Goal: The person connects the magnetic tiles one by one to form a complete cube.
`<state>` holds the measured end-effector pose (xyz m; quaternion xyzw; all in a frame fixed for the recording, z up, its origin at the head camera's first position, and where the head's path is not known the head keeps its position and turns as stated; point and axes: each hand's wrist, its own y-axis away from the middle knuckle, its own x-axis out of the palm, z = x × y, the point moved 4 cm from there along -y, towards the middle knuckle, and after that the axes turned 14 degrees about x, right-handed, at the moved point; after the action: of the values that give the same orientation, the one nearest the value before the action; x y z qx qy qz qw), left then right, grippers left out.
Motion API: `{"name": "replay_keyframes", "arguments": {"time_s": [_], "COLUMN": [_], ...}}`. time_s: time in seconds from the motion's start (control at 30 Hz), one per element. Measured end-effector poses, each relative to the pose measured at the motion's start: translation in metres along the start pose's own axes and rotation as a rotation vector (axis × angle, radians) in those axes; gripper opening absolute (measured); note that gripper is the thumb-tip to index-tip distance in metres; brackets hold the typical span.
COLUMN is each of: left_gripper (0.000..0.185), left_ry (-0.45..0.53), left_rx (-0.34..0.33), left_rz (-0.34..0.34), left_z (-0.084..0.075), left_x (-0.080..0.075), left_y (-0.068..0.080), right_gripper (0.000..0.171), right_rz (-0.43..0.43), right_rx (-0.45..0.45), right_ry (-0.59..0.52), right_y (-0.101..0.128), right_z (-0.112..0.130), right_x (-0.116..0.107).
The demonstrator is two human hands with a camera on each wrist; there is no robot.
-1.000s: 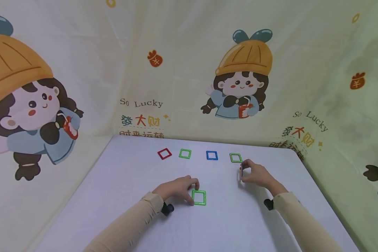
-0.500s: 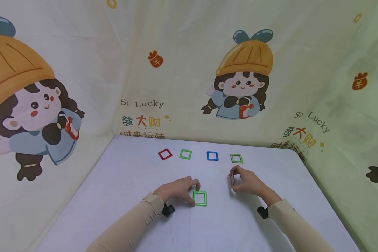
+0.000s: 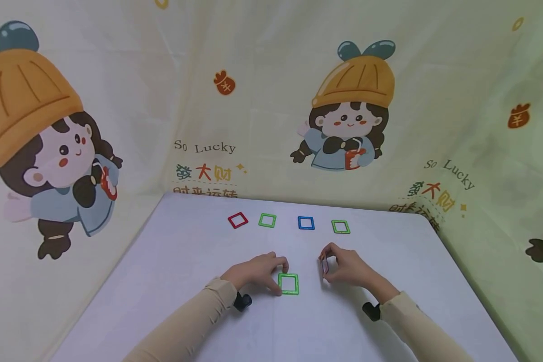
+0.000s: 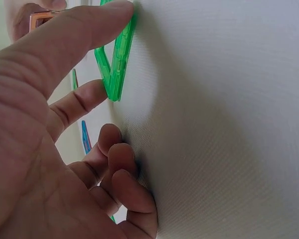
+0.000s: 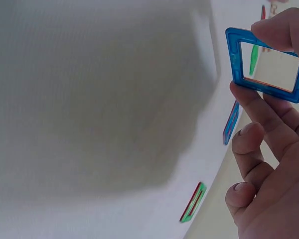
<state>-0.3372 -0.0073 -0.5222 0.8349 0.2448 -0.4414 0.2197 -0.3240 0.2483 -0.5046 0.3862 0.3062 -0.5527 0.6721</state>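
In the head view, my left hand (image 3: pixel 255 271) rests low over the table and holds a green square magnetic tile (image 3: pixel 297 284) lying flat. Its thumb and index finger sit on opposite edges of that tile, while the other fingers curl loosely beneath in the left wrist view. To the right, my right hand (image 3: pixel 350 266) pinches a second square tile on edge, above the table. This raised tile shows a blue frame (image 5: pixel 234 55) in the right wrist view, and an orange frame (image 4: pixel 36 21) faces the left wrist camera.
Along the back of the white table (image 3: pixel 172 281) lie a red tile (image 3: pixel 242 224), a green tile (image 3: pixel 266 226), a blue tile (image 3: pixel 299 223) and another green tile (image 3: pixel 342 232). A printed cloth (image 3: pixel 262 125) hangs behind and beside the table.
My right hand has moved left and a little nearer, bringing its upright tile closer to the flat green tile. The left hand has stayed in place on the green one.
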Motion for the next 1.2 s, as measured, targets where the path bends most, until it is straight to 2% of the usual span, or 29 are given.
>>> {"name": "replay_keyframes", "arguments": {"time_s": [0.23, 0.47, 0.73, 1.2], "left_gripper": [0.047, 0.047, 0.047, 0.047], "left_ry": [-0.024, -0.039, -0.038, -0.02], "left_rx": [0.0, 0.017, 0.02, -0.005], "left_rz": [0.007, 0.009, 0.006, 0.023], "left_z": [0.002, 0.003, 0.002, -0.001], "left_x": [0.002, 0.005, 0.003, 0.0], "left_y": [-0.003, -0.005, -0.002, 0.007], "right_gripper": [0.05, 0.049, 0.05, 0.049], "right_rz": [-0.009, 0.001, -0.032, 0.004], "right_rx": [-0.019, -0.054, -0.019, -0.041], "right_ry": [0.001, 0.035, 0.06, 0.055], "right_y": [0.012, 0.018, 0.022, 0.024], "right_z": [0.016, 0.027, 0.037, 0.052], "right_x": [0.002, 0.015, 0.024, 0.042]}}
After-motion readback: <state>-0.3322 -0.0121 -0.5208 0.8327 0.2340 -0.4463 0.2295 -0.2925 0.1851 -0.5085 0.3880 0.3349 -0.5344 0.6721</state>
